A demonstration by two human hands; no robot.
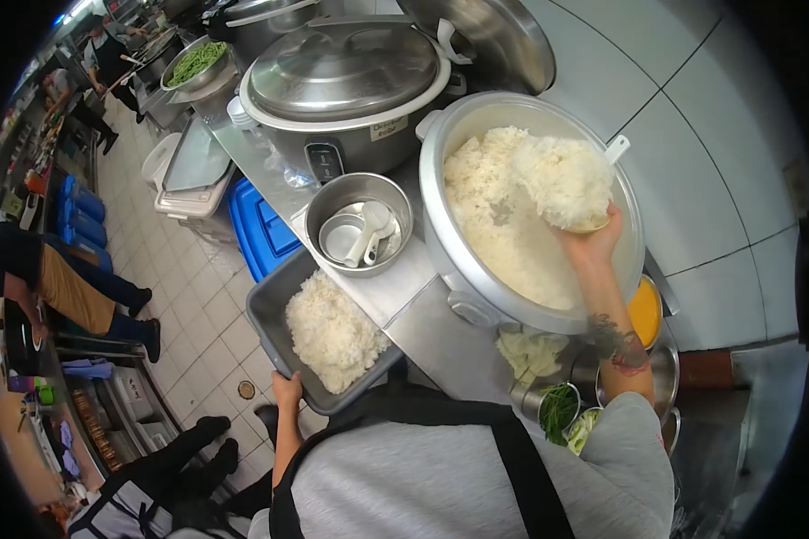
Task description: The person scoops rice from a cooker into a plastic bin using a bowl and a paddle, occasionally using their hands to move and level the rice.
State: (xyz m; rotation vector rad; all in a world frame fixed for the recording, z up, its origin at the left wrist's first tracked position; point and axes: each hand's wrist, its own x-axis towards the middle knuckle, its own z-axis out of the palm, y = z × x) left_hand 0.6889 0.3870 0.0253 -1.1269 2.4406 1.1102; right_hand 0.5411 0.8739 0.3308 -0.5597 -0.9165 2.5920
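At the lower left, my left hand (287,391) grips the near rim of a grey plastic tub (262,319). A mound of cooked white rice (328,337) lies in it. My right hand (593,241) is over the big rice cooker (433,193), closed under a shallow yellowish dish (589,225) heaped with rice (562,180). Most of that dish is hidden by the rice. More cooked rice (503,242) fills the cooker, and a white handle (617,148) sticks up at its far right rim.
A steel pot (313,220) with measuring cups stands between tub and cooker. Behind it is a second, lidded rice cooker (342,67). Bowls of chopped greens (559,404) and a yellow-filled bowl (645,310) sit at right. A blue lid (261,229) is at left; other people work beyond.
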